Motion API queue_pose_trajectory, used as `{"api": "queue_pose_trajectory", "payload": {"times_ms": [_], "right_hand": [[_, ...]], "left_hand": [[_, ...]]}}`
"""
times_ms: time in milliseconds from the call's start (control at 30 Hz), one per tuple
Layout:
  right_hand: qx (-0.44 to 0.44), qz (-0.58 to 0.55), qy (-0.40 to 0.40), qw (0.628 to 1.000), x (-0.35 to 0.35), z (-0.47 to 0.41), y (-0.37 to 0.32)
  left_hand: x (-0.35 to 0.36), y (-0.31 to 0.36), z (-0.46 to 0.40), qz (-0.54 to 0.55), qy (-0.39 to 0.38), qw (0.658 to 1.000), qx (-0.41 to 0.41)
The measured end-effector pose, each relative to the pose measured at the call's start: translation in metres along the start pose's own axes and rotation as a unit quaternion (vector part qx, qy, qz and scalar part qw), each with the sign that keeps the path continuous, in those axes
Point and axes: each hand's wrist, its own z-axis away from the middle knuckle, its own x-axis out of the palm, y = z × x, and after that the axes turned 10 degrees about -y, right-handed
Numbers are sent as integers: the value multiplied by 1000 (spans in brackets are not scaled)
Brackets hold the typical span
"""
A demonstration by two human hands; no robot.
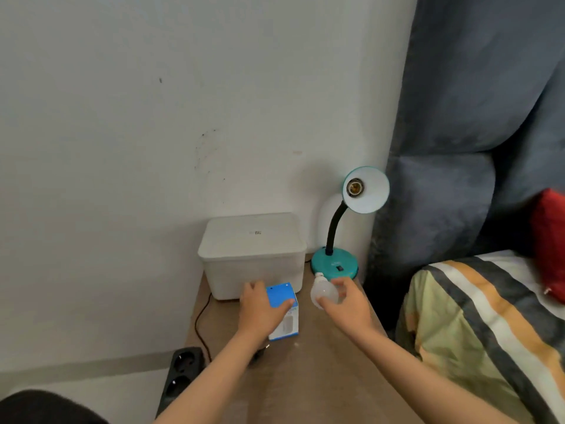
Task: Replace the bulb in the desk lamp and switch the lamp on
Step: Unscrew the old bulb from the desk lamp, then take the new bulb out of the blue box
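Note:
A teal desk lamp (334, 266) stands at the back right of the bedside table, its shade (368, 191) tilted toward me and its socket (354, 188) bare. My right hand (347, 304) grips a white bulb (324, 292) just in front of the lamp's base, with the bulb's screw cap pointing toward the base. My left hand (260, 309) holds a blue and white bulb box (282, 310) standing on the table. The black switch (338, 267) sits on the lamp base.
A white lidded plastic box (252, 255) stands behind my left hand, against the wall. A black power strip (180, 377) lies on the floor at the left, with a dark cord running up behind the table (305, 377). A bed with striped bedding (489, 316) and a grey padded headboard borders the right.

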Motion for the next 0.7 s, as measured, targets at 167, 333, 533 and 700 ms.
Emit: {"api": "queue_pose_trajectory", "payload": {"times_ms": [167, 333, 533, 700], "right_hand": [[81, 12, -23, 996, 24, 0, 20], [119, 8, -35, 992, 40, -2, 30], [131, 27, -49, 990, 48, -5, 33], [-54, 63, 20, 996, 40, -2, 19]], "left_hand": [[11, -15, 5, 86, 2, 996, -28], [18, -22, 6, 141, 32, 990, -3], [22, -26, 4, 187, 47, 981, 4], [24, -30, 3, 190, 56, 980, 9]]}}
